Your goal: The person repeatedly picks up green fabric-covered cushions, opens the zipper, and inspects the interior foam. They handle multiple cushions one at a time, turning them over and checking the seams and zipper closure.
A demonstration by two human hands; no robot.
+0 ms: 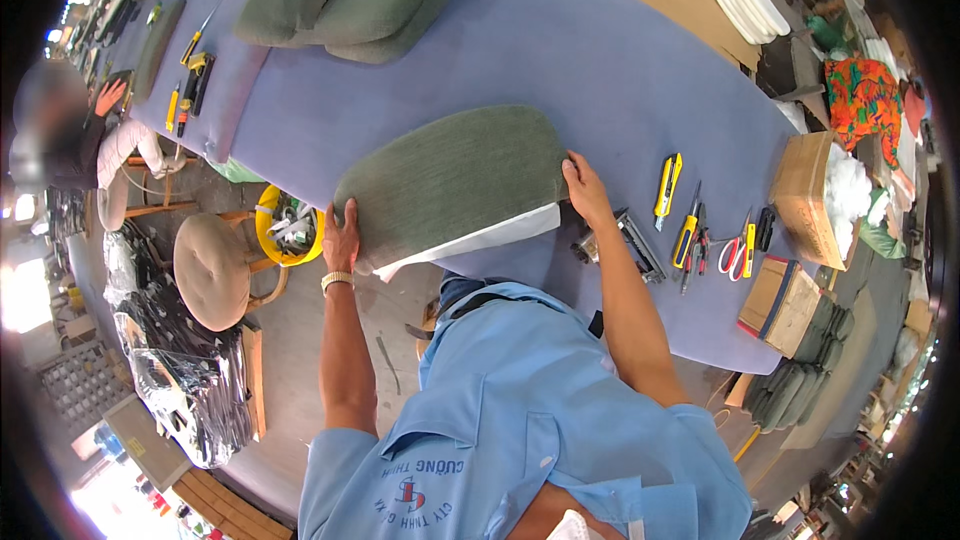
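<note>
We hold the green cushion (450,180) at the bench (620,70) edge, long axis spanning between both grips: left hand (341,237) clasps its left end, right hand (585,190) presses its right corner.

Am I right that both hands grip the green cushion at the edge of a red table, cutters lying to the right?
Not quite: the table is covered in blue-purple, not red. The head view shows the left hand and right hand on the green cushion, cutters to the right.
</note>
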